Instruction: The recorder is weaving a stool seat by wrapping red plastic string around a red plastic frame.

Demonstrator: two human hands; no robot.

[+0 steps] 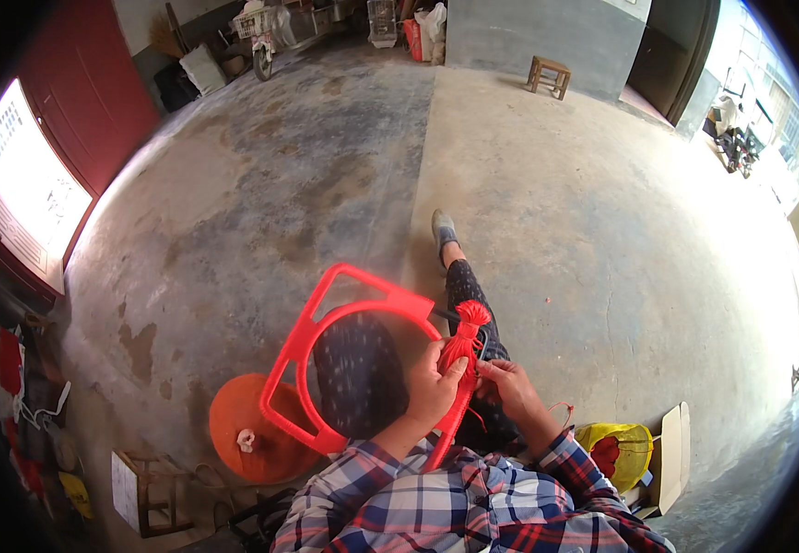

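Holding on the left: the left hand has its fingers clamped on a bundle of red cord; the thumb lies across its front;
Right fingertips: the right hand has them at the right edge of this bundle; whether they pinch a strand, I cannot tell;
Red cord: the bundle is above the lap, in front of the chest; its upper end narrows, then spreads into a tuft;
Red frame: the red frame, with a ring inside, is mostly left of the bundle, over one knee;
Clothing: plaid shirt; dark speckled trousers; one grey shoe is stretched forward;
Lower left: an orange round thing is partly covered by the frame;
Lower right: a yellow bag stands beside an open cardboard box;
Concrete floor: a small wooden stool stands near the far wall.
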